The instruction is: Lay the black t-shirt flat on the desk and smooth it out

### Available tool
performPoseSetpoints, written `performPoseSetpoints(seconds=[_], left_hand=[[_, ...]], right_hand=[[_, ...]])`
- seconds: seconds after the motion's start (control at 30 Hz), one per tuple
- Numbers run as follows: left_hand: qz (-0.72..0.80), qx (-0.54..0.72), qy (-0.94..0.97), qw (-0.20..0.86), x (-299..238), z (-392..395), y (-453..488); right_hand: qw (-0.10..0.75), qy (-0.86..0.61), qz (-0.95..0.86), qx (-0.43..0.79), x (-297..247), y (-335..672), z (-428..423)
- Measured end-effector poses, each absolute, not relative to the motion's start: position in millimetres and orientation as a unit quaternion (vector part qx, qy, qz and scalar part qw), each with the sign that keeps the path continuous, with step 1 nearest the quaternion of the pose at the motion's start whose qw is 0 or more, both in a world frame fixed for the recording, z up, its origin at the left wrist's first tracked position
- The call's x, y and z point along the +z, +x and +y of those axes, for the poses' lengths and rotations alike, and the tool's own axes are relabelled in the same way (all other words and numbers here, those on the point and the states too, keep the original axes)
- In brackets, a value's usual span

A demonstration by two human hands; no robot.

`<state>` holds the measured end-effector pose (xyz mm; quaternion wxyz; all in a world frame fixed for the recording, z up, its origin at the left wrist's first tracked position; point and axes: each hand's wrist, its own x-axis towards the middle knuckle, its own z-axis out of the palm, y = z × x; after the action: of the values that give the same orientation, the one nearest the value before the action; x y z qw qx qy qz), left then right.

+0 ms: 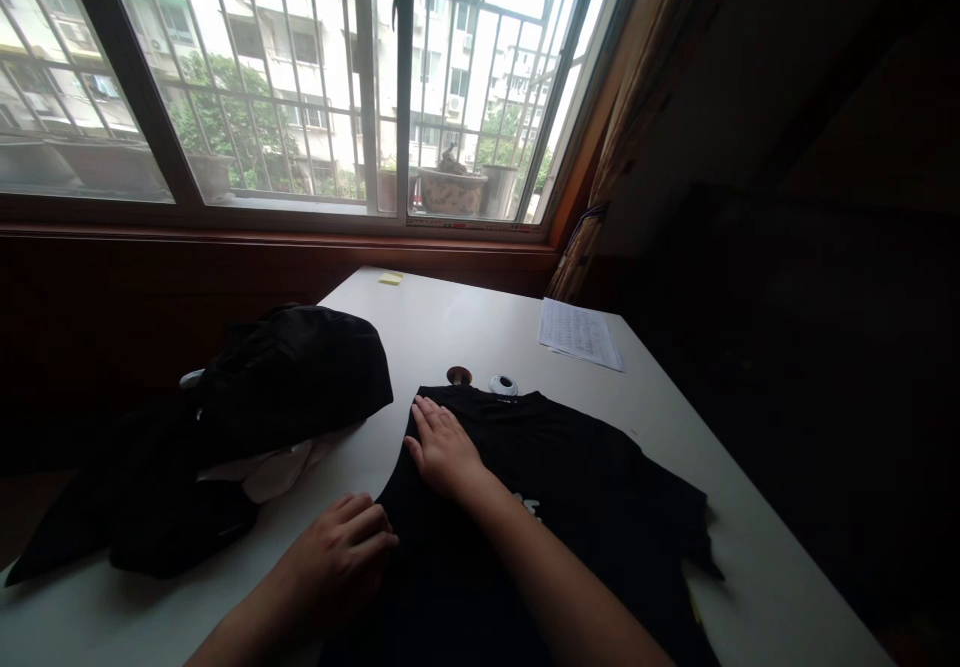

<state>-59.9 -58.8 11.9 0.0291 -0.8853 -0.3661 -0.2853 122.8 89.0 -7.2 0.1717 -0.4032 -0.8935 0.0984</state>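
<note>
A black T-shirt (pixel 592 467) lies spread on the white table, its neckline toward the window and a small pale print on its front. My right hand (pixel 446 447) rests flat on the shirt near its upper left shoulder, fingers stretched out. At the shirt's left edge, lower down, my left hand (pixel 349 542) has its fingers curled closed on the fabric. The shirt's right sleeve spreads toward the table's right side. My forearm covers part of the print, and the shirt's lower end runs out of view.
A heap of dark clothes (pixel 292 377) lies on the left of the white table (pixel 450 322). Printed sheets (pixel 581 335) lie at the back right, a yellow slip (pixel 391 278) at the far edge. Beyond the neckline are a round brown thing (pixel 459 376) and a white ring-shaped thing (pixel 503 385).
</note>
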Motion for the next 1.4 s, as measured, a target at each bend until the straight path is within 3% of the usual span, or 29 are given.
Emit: performPoseSetpoints(seconds=[0.1,0.43,1.07,1.4], left_hand=[[-0.37,-0.266,-0.89,-0.017,10,-58,-62],[-0.366,-0.263,-0.892,-0.025,3,-55,-65],[-0.389,-0.263,-0.882,0.027,7,-61,-56],[-0.399,-0.175,-0.898,0.059,13,-57,-60]], right_hand=[[0.215,-0.406,-0.879,0.126,-6,124,96],[0.3,-0.53,-0.776,0.162,-3,110,136],[0.286,-0.508,-0.786,0.207,1,100,168],[0.284,-0.471,-0.828,0.113,18,113,143]])
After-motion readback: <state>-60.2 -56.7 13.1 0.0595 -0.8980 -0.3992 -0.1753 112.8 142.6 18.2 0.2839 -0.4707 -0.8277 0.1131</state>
